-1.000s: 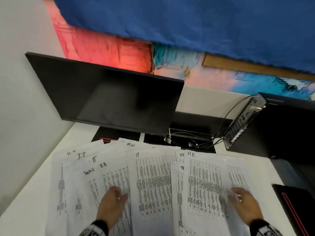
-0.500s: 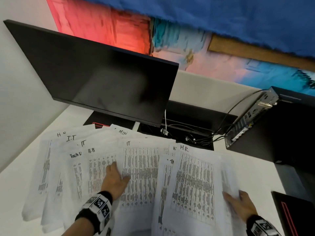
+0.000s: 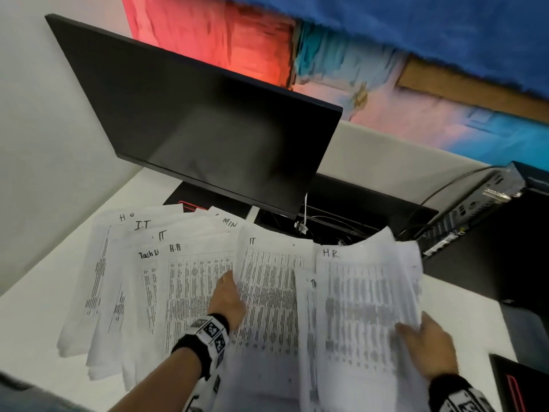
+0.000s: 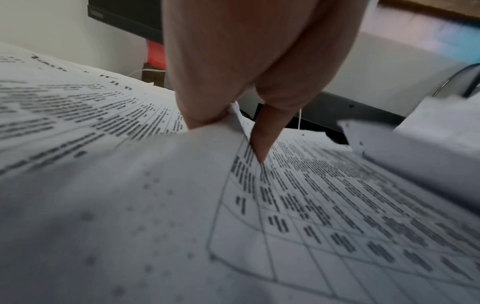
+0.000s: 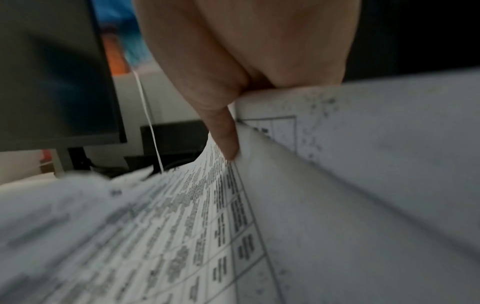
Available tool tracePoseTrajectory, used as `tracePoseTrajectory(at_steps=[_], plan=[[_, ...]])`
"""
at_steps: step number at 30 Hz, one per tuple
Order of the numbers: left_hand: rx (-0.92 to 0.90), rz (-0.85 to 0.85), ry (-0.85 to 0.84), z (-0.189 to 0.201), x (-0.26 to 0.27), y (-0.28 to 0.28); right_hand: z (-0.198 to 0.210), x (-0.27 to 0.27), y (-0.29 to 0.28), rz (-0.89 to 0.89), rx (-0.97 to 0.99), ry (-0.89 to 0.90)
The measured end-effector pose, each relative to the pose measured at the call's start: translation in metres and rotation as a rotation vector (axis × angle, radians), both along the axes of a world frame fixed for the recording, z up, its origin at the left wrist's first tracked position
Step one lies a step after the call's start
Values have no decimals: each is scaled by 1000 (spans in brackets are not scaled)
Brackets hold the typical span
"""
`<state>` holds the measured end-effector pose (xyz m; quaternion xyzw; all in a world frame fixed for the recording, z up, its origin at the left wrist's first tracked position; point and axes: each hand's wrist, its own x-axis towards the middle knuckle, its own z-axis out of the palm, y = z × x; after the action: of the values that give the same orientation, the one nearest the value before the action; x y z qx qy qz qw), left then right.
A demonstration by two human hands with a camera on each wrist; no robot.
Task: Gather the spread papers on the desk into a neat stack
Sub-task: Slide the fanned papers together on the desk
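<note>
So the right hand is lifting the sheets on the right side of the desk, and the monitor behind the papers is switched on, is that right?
Not quite: the monitor is dark, with nothing on its screen in the head view. The rest holds: the right hand grips the sheets on the right and lifts them off the desk.

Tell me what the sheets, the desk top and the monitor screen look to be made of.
Sheets: thin matte white paper, printed tables; they curl where lifted.
Desk top: smooth white surface, likely laminate; uncertain.
Monitor screen: dark panel, semi-matte, showing only soft reflections, in a thin black frame that looks plastic.
</note>
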<state>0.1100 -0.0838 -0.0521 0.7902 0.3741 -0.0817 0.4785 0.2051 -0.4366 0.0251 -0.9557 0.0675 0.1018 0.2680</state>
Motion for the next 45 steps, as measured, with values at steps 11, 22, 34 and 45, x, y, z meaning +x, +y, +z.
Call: tracePoseTrajectory(at_steps=[11, 22, 34, 45], plan=[[-121, -3, -2, -7, 0, 13, 104, 4, 13, -76, 702, -166], [-249, 39, -132, 13, -17, 13, 91, -7, 38, -109, 669, -147], [-322, 129, -112, 22, -16, 12, 82, 6, 48, -98, 785, -139], [-373, 160, -59, 28, -22, -1, -45, -17, 63, 99, 156, 367]])
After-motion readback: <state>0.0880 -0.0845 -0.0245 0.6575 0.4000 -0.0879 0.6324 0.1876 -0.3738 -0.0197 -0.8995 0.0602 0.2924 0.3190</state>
